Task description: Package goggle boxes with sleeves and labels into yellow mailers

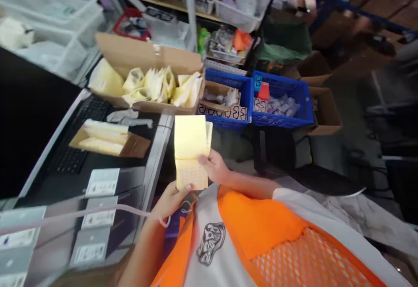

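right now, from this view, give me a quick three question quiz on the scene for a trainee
1. What do the left hand and right hand hold: (a) a red plastic basket, (b) pale yellow papers, (c) a black keyboard?
2. True or false: the open brown cardboard box contains pale yellow paper packets.
3. How many blue plastic crates stand side by side?

Key: 1. b; 2. true; 3. two.

Blue crates (277, 122): two. Keyboard (72, 131): one. Red basket (132, 36): one. Orange vest (251, 221): one. Grey labelled boxes (98, 219): five in view. Cartons (153, 107) holding yellow packets (160, 82): two. Held yellow paper (189, 136): exact number unclear.
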Action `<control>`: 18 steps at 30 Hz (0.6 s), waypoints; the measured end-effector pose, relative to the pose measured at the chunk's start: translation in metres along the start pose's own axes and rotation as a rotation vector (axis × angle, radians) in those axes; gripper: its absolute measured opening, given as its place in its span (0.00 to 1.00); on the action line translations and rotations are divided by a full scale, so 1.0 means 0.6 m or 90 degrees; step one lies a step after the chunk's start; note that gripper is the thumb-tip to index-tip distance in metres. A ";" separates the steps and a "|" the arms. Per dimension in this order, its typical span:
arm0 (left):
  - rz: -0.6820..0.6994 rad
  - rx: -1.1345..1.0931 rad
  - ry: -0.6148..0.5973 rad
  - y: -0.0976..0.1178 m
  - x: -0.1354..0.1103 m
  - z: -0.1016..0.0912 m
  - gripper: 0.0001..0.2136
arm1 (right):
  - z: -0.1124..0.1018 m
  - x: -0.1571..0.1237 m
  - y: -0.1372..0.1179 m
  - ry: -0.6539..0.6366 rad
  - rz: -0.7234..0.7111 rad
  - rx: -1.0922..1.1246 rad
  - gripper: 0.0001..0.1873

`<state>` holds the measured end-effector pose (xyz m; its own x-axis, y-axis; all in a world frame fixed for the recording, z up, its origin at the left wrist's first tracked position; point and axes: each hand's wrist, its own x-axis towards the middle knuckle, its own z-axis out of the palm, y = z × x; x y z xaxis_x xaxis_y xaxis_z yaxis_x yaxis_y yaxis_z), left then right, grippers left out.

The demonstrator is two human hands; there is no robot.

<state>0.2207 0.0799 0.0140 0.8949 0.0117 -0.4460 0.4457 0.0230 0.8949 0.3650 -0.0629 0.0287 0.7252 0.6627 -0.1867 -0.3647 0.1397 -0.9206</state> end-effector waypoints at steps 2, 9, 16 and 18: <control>0.052 0.095 -0.036 0.030 0.052 0.013 0.27 | -0.055 -0.014 -0.027 0.053 -0.050 0.038 0.32; 0.072 0.414 -0.120 0.180 0.243 0.021 0.19 | -0.249 0.026 -0.085 0.190 -0.144 -0.017 0.23; -0.003 0.281 -0.124 0.259 0.476 0.040 0.23 | -0.431 0.227 -0.122 0.328 -0.107 -0.117 0.23; -0.021 0.201 -0.120 0.293 0.536 0.049 0.24 | -0.484 0.291 -0.154 0.276 -0.054 -0.070 0.26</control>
<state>0.5872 0.0581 0.0283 0.8549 -0.1688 -0.4906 0.4325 -0.2904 0.8536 0.6949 -0.1738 -0.0186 0.9362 0.2790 -0.2139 -0.2463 0.0863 -0.9653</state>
